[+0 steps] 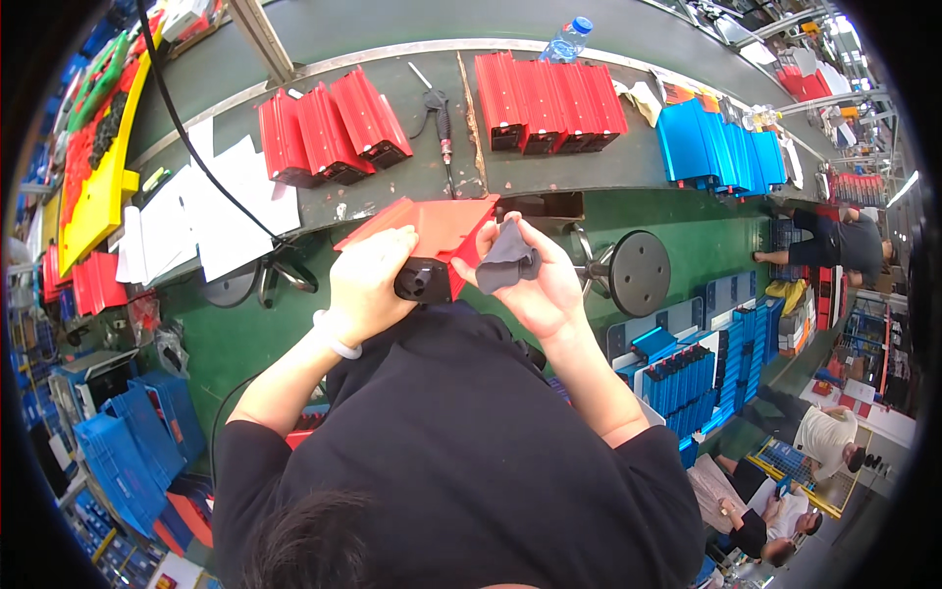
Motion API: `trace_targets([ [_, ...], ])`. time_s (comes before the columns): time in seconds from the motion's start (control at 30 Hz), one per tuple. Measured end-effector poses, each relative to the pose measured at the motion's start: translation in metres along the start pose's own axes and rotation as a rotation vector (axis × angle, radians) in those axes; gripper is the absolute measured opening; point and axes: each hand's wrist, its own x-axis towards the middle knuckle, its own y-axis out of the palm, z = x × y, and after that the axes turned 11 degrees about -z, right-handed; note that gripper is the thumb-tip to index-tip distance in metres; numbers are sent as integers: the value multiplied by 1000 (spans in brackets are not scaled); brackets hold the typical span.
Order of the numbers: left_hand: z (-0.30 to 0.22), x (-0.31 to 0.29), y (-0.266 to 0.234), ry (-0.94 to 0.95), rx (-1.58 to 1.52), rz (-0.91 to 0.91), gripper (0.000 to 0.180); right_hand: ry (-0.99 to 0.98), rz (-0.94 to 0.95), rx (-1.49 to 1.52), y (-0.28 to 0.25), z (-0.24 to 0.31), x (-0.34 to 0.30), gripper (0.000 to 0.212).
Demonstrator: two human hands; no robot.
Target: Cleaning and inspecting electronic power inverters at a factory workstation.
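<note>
In front of my chest is a red metal housing (442, 224) with a black end panel that faces me. My left hand (378, 270) is closed round its left side, with a white band on the wrist. A dark grey cloth (508, 259) is gripped in my right hand (549, 290), close to the housing's right edge. Some fingertips of this hand seem to touch the red edge, though the cloth partly hides the contact.
On the bench (432, 182) stand red housings (324, 128), more red housings (549, 103), a screwdriver (444, 128), paper sheets (231, 211), a water bottle (567, 41) and blue housings (711, 147). A black round stool (640, 273) is beyond my right hand. Other people (834, 437) are at far right.
</note>
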Motion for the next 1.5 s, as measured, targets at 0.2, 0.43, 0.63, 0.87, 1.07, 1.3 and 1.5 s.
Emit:
trace_targets([
  [0.2, 2, -1, 3, -32, -10, -30, 43, -44, 12, -42, -6, -7, 5, 10],
  [0.43, 0, 1, 1, -180, -119, 3, 50, -175, 180, -19, -3, 15, 13, 17],
  [0.63, 2, 9, -6, -268, -192, 22, 50, -591, 162, -338, -19, 45, 16, 33],
  [0.87, 12, 8, -8, -418, -279, 84, 56, -650, 105, -346, -16, 51, 19, 25],
  [1.07, 15, 6, -8, -444, -372, 111, 57, -1038, -32, -578, -15, 54, 24, 15],
  [1.3, 15, 9, -16, -699, -610, 198, 58, -1661, -9, -1407, -6, 61, 30, 17],
  [1.5, 24, 10, -5, -667, -579, 208, 58, -1646, 250, -1987, 20, 42, 26, 16],
])
